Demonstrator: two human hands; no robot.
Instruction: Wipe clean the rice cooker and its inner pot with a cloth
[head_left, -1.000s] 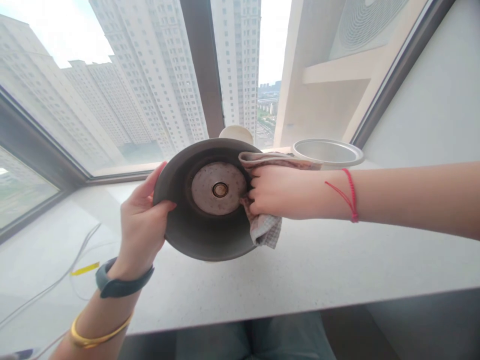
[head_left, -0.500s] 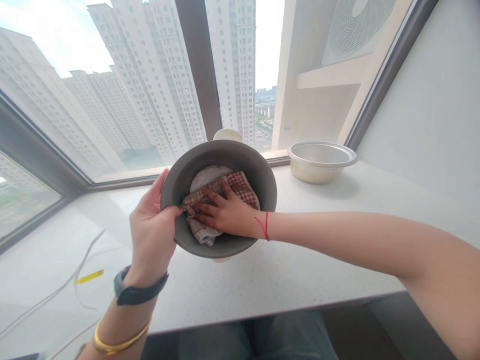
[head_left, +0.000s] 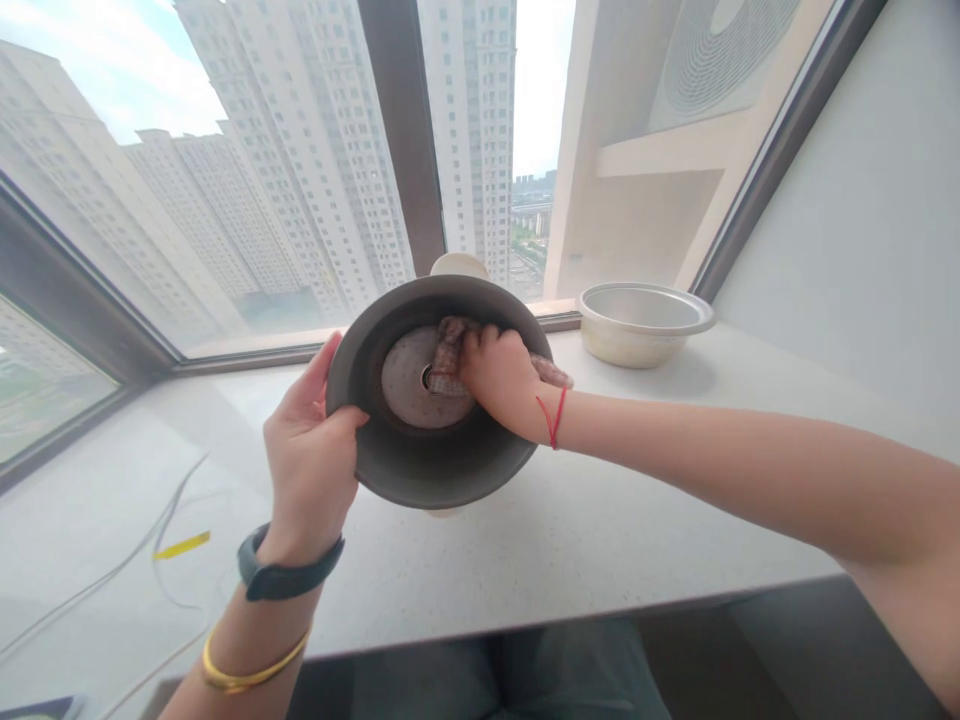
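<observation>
A rice cooker body [head_left: 390, 465] with a dark grey interior is tilted toward me, its opening facing up and forward. At its bottom shows a round metal heating plate [head_left: 405, 385] with a small hole at the centre and specks on it. My left hand [head_left: 311, 430] grips the rim on the left, thumb inside and fingers behind. Inside the cooker, toward the right wall, my right hand [head_left: 504, 375] is closed around a bunched brown-and-white checked cloth [head_left: 450, 360], part of which sticks out past the wrist near the right rim.
An oval-looking metal inner pot [head_left: 637, 345] stands on the white sill [head_left: 600, 520] at the right, beside the window. Thin cables [head_left: 105, 580] and a yellow tag [head_left: 184, 545] lie at the left. Window frames [head_left: 409, 130] bound the back.
My right hand has gone from lying spread on the cloth to clutching it, and has shifted right and up with it. The heating plate is now mostly uncovered. My left hand keeps its hold.
</observation>
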